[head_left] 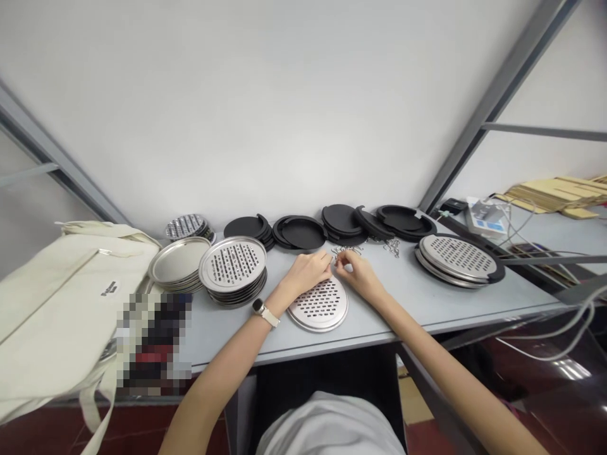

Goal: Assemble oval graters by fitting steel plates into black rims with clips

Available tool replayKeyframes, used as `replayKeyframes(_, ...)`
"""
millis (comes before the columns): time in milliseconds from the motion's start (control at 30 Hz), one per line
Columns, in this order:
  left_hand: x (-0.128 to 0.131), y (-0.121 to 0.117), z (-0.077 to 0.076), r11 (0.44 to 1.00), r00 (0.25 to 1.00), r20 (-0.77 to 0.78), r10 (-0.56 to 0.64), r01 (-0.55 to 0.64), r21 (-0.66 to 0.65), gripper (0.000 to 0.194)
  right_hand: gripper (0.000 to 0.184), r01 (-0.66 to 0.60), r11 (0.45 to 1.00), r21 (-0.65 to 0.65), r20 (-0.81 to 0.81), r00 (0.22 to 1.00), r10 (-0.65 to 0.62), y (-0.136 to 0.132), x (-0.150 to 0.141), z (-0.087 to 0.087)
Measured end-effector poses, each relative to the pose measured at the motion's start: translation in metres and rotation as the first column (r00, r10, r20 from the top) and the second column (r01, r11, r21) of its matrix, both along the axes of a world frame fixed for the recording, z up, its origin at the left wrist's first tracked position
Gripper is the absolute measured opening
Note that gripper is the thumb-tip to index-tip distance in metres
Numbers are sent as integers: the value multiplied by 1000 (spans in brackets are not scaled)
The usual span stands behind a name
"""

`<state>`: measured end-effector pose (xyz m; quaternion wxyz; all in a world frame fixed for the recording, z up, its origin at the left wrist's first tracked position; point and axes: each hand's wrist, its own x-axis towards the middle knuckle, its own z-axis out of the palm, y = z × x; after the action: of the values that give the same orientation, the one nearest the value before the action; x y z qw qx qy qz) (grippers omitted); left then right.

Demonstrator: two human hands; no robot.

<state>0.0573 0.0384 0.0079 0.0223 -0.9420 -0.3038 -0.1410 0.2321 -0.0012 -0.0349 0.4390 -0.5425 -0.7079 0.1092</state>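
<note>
Black round trays line the grey table's back, small silver metal pieces before them, a cream cloth bag far left. One round, slotted silver metal plate lies near the front edge, the left hand bent over its far side, the right hand just beside, fingertips nearly together; whether either holds anything, I cannot tell.

The light grey top shows at six o'clock; the left wrist wears a dark-faced, cream-strapped watch.
</note>
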Motion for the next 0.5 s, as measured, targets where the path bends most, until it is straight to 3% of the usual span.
replayKeyframes(267, 0, 1, -1, 1000, 1000, -14, -18, 19, 10, 10, 4, 265, 964, -12, -141, 954, -264, 9, 27, -2)
replayKeyframes(500, 0, -1, 3, 999, 999, -6, -39, 39, 25, 9, 5, 365, 931, 13, -269, 898, -349, -26, 28, 0)
